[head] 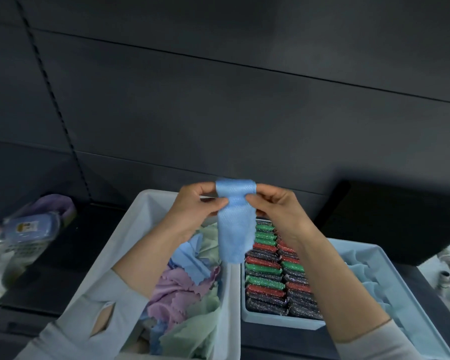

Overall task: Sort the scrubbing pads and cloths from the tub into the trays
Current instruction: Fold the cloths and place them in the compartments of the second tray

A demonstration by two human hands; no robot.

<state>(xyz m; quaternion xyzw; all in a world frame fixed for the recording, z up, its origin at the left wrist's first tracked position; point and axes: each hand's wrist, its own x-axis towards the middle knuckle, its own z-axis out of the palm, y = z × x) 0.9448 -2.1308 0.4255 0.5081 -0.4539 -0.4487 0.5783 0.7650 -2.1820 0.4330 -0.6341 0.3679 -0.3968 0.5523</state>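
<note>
At the left edge of the frame lay blurred packaged goods (24, 237) on the dark counter (70, 268); a black box (400, 219) stood at right. Three containers showed: a white tub (140, 219) of loose blue, lilac and green cloths, a middle tray (278, 324) with two rows of glittery scrubbing pads (268, 279), and a right tray (405, 281) holding blue cloths. Above the tub, at frame centre, the left hand (195, 206) and right hand (273, 203) each pinched the top of one textured blue cloth (235, 229), which hung folded

Blue cloth (235, 229) w/ dimpled weave; scrubbing pads (270, 279) glittery; tub (140, 219) smooth plastic.
</note>
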